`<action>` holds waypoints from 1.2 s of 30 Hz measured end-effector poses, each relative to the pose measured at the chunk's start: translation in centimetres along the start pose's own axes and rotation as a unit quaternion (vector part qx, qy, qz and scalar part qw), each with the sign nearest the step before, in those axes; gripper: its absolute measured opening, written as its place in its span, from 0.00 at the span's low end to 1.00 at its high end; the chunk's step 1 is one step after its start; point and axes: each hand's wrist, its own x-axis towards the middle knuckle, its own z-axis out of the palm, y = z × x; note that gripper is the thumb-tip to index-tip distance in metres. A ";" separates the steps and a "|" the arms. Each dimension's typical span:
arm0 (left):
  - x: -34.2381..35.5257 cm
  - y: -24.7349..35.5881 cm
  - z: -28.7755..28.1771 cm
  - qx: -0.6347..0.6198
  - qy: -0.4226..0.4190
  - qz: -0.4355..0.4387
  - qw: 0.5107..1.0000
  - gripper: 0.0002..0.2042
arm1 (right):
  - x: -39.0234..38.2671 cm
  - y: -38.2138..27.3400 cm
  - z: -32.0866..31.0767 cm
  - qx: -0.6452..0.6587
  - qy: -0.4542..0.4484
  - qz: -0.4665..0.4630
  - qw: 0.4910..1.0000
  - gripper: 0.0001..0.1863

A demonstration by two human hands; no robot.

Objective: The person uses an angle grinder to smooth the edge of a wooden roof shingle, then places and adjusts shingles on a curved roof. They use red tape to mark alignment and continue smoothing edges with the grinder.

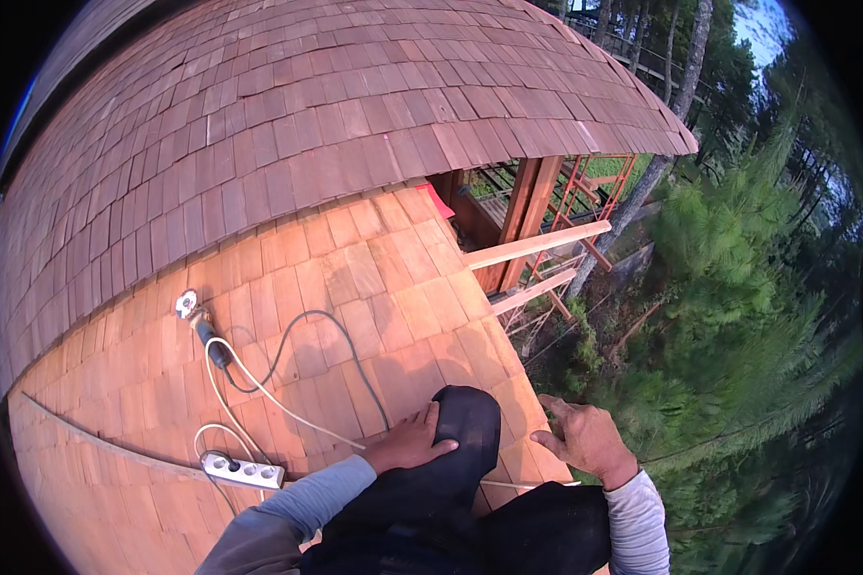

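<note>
Head view looks down on a wood-shingle roof (355,278) where you sit or crouch near the right-hand edge, dark trousers filling the bottom centre. Your left hand (410,443) lies flat on your raised knee (468,422), fingers loosely spread, thumb pointing up, pinching nothing. Your right hand (585,438) rests at the roof edge just beside that knee, fingers spread and curled down over the outermost shingles, nothing held in it. Both sleeves are grey. To your left on the shingles, a white power strip (244,471) lies near your left elbow, with a black plug in its left end. A white cable (259,388) and a black cable (340,331) loop across the roof from it up toward a small angle grinder (199,321) with a silver head, lying well apart from both hands. A thin wooden batten (105,439) curves across the lower-left shingles. Past the edge, pale timber beams (537,244) stick out beside red scaffolding (585,206), with green pine trees (729,287) below and to the right.
</note>
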 end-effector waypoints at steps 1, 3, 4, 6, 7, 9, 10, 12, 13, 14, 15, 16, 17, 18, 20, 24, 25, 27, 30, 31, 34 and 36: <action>-0.4 -0.2 -0.4 0.024 0.013 0.016 0.999 0.54 | -0.2 0.3 0.6 -0.025 -0.003 -0.019 0.999 0.34; -0.8 -1.0 -0.9 0.006 0.031 -0.004 1.000 0.54 | -0.4 1.0 1.7 -0.040 -0.020 -0.032 0.998 0.34; -0.9 -1.5 -0.8 -0.002 0.032 -0.016 0.999 0.54 | -0.4 1.4 2.1 -0.047 -0.035 -0.035 0.998 0.34; -0.6 -2.7 -0.8 -0.090 0.031 -0.020 0.995 0.53 | 0.0 2.2 2.7 -0.074 -0.088 -0.009 0.993 0.33; -0.2 -3.3 -0.8 -0.146 0.028 -0.019 0.989 0.53 | 0.4 2.5 2.9 -0.086 -0.105 -0.005 0.991 0.32; 0.6 -4.2 -0.5 -0.206 0.032 -0.029 0.978 0.52 | 1.5 3.0 3.4 -0.085 -0.134 -0.015 0.987 0.32; 1.0 -4.5 -0.4 -0.193 0.049 0.014 0.980 0.52 | 2.2 3.1 3.6 -0.089 -0.166 0.005 0.982 0.32; 1.5 -4.8 0.1 -0.203 0.030 -0.005 0.979 0.51 | 3.5 3.3 4.0 -0.086 -0.193 0.027 0.977 0.36; 1.4 -5.1 0.4 -0.211 0.040 0.000 0.977 0.49 | 4.0 3.3 4.2 -0.078 -0.205 0.011 0.976 0.36; 1.4 -5.5 0.5 -0.216 0.046 -0.011 0.975 0.49 | 4.6 3.2 4.3 -0.071 -0.203 0.009 0.977 0.37; 1.3 -5.9 0.7 -0.223 0.051 -0.005 0.973 0.48 | 5.2 3.0 4.4 -0.068 -0.217 0.003 0.974 0.37; 1.2 -6.2 0.7 -0.234 0.066 0.017 0.970 0.48 | 5.8 2.8 4.5 -0.068 -0.223 0.007 0.972 0.37; 0.9 -6.5 0.8 -0.238 0.101 0.031 0.965 0.45 | 6.3 2.5 4.5 -0.073 -0.233 0.015 0.969 0.38; 0.5 -6.5 0.8 -0.226 0.103 0.016 0.969 0.43 | 6.6 2.2 4.4 -0.064 -0.233 0.012 0.970 0.38; -0.8 -6.0 0.3 -0.201 0.126 -0.003 0.971 0.41 | 7.3 1.6 4.1 -0.063 -0.242 0.018 0.968 0.37; -6.2 -2.9 -2.4 -0.026 0.201 0.035 0.979 0.27 | 7.8 0.5 3.9 -0.068 -0.234 -0.010 0.970 0.36; -8.7 -2.1 -3.3 0.008 0.199 0.068 0.978 0.23 | 7.6 0.4 3.9 -0.070 -0.221 -0.031 0.972 0.36; -13.9 -1.2 -5.0 -0.111 0.127 0.105 0.980 0.15 | 7.3 0.5 4.1 -0.070 -0.206 -0.032 0.976 0.35; -19.9 -1.8 -7.1 -0.241 -0.352 0.094 0.899 0.08 | 6.4 1.2 4.3 -0.056 -0.219 -0.025 0.974 0.35; -21.6 -1.5 -6.8 -0.261 -0.346 0.141 0.890 0.10 | 6.3 1.5 4.3 -0.058 -0.244 -0.016 0.968 0.36; -24.5 -1.5 -7.8 -0.302 -0.280 0.091 0.907 0.11 | 6.3 2.1 4.3 -0.061 -0.278 -0.006 0.959 0.39; -25.1 -1.7 -8.8 -0.321 -0.338 0.012 0.885 0.12 | 6.3 2.1 4.3 -0.063 -0.279 -0.001 0.958 0.39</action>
